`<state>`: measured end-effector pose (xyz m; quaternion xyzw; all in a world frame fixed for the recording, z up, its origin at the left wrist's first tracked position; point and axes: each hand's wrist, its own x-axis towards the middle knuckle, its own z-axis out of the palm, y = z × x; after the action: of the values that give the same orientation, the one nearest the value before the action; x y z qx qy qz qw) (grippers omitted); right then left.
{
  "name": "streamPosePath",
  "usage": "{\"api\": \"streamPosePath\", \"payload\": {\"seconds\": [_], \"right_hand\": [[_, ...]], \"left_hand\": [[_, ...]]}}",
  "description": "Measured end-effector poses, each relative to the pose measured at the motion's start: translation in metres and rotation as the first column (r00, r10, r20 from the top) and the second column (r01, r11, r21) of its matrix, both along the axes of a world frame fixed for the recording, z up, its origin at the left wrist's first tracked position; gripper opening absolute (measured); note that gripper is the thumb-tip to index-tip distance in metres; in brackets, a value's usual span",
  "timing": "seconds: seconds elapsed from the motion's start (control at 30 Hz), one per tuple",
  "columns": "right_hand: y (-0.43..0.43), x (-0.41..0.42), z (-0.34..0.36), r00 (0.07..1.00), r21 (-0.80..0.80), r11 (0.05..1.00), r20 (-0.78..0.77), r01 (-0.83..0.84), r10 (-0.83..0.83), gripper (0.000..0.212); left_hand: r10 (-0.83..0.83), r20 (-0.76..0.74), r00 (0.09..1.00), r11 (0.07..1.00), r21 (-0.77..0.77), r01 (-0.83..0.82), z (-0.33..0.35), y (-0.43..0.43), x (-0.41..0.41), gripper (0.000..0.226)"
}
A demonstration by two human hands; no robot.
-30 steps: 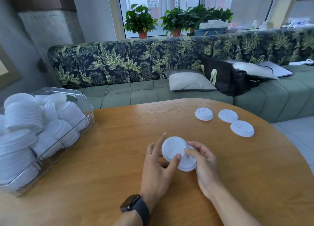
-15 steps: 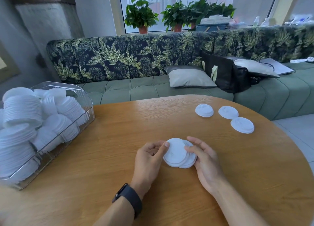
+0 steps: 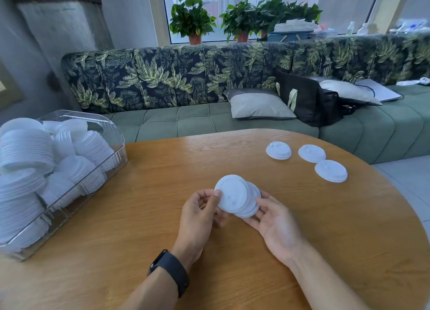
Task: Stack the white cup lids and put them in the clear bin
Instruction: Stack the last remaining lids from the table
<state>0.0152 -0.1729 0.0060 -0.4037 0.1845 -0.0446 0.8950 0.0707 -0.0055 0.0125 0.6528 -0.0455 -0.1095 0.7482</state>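
A small stack of white cup lids [image 3: 236, 198] is held tilted above the middle of the round wooden table [image 3: 144, 230]. My left hand [image 3: 201, 213] pinches its left edge with thumb and fingers. My right hand [image 3: 273, 221] cups the stack from the right and below. Three loose white lids lie flat at the far right of the table: one [image 3: 278, 150], a second [image 3: 311, 153] and a third [image 3: 331, 170] nearer me. The clear bin [image 3: 116, 144] stands at the table's left edge, packed with several stacks of white lids [image 3: 28, 156].
A green sofa with a leaf-print back [image 3: 186, 84] curves behind the table, carrying a grey cushion [image 3: 258, 106] and a black bag [image 3: 307, 100]. Potted plants [image 3: 192, 18] line the window sill. The table edge drops to tiled floor at the right.
The lids have risen off the table and tilted up toward me. My left hand has shifted from lying over the top lid to pinching the stack's left edge.
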Motion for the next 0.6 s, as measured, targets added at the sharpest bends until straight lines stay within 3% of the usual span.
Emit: {"api": "streamPosePath", "payload": {"seconds": [0.13,0.4,0.6], "right_hand": [[0.004,0.0,0.003,1.0,0.013,1.0,-0.003,-0.018,0.018,0.036],[0.004,-0.001,0.007,0.999,0.066,0.997,0.026,-0.027,0.025,0.037],[0.007,-0.003,0.012,0.993,-0.027,0.995,0.074,-0.093,0.095,0.046]], "left_hand": [[0.002,-0.007,1.0,1.0,0.014,-0.002,0.0,0.001,0.0,0.032],[-0.053,0.038,0.998,0.982,0.183,0.045,0.003,-0.002,-0.006,0.042],[-0.052,0.062,0.997,0.96,0.278,0.033,0.004,-0.006,-0.009,0.041]]}}
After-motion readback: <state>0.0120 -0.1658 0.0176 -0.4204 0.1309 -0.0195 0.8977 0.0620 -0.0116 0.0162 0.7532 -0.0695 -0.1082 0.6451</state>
